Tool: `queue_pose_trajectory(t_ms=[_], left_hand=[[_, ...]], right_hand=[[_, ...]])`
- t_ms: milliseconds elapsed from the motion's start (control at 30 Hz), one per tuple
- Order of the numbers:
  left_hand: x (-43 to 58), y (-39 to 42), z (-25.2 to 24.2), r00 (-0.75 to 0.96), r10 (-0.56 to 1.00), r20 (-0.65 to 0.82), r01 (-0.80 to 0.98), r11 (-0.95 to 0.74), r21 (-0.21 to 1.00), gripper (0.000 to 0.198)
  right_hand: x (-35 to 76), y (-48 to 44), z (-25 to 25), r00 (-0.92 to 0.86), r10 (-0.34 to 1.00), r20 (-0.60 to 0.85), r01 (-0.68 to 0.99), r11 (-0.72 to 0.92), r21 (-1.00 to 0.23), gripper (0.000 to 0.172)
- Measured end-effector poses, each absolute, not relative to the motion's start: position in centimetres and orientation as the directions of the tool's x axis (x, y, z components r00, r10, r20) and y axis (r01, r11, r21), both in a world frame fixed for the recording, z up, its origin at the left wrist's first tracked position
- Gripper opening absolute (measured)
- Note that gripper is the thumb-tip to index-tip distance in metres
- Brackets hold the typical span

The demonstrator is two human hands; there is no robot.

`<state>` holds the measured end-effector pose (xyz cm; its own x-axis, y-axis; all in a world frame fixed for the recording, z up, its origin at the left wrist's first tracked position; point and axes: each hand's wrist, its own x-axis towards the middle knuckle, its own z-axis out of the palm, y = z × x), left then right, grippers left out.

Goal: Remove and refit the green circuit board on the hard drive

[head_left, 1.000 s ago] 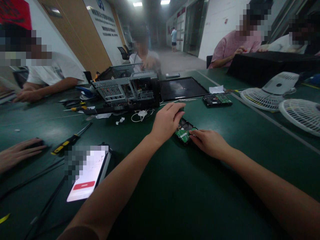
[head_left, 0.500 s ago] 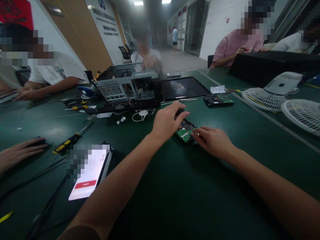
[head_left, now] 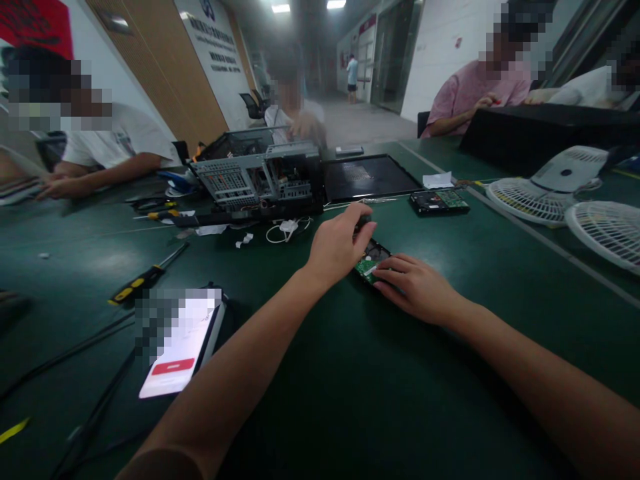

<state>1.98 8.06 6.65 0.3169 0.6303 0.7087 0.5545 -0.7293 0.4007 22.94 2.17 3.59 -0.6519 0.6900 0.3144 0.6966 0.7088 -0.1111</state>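
Note:
A hard drive (head_left: 373, 259) with a green circuit board facing up lies on the green table (head_left: 350, 400), in the middle. My left hand (head_left: 339, 244) curls over its far left side, fingers bent around the edge. My right hand (head_left: 413, 288) rests on its near right end, fingers pressed on the board. Both hands hold the drive; most of it is hidden under them.
A second hard drive (head_left: 439, 201) and a dark flat panel (head_left: 367, 177) lie beyond. An open metal computer chassis (head_left: 255, 179) stands at the back left. A lit phone (head_left: 181, 347) and a screwdriver (head_left: 145, 275) lie left; fan grilles (head_left: 607, 230) lie right. Other people sit around.
My right hand slid left and further over the drive, covering more of the board. The other person's hand at the left edge has withdrawn out of view.

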Motion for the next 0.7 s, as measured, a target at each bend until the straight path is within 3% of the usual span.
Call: queue_pose_trajectory(t_ms=[267,433,700], left_hand=[[1.9,8.0,7.3,0.281,0.570,0.772,0.579,-0.742,0.337,0.015],[1.7,8.1,7.5,0.323,0.572,0.754,0.578,-0.750,0.321,0.024],[1.9,8.5,6.4,0.260,0.614,0.746,0.544,-0.731,0.412,0.024]], right_hand=[[22.8,2.2,3.6,-0.655,0.690,0.307,0.698,0.708,-0.102,0.033],[22.9,2.2,3.6,-0.658,0.686,0.310,0.697,0.711,-0.096,0.032],[23.1,2.3,3.6,-0.668,0.690,0.277,0.697,0.711,-0.091,0.032]])
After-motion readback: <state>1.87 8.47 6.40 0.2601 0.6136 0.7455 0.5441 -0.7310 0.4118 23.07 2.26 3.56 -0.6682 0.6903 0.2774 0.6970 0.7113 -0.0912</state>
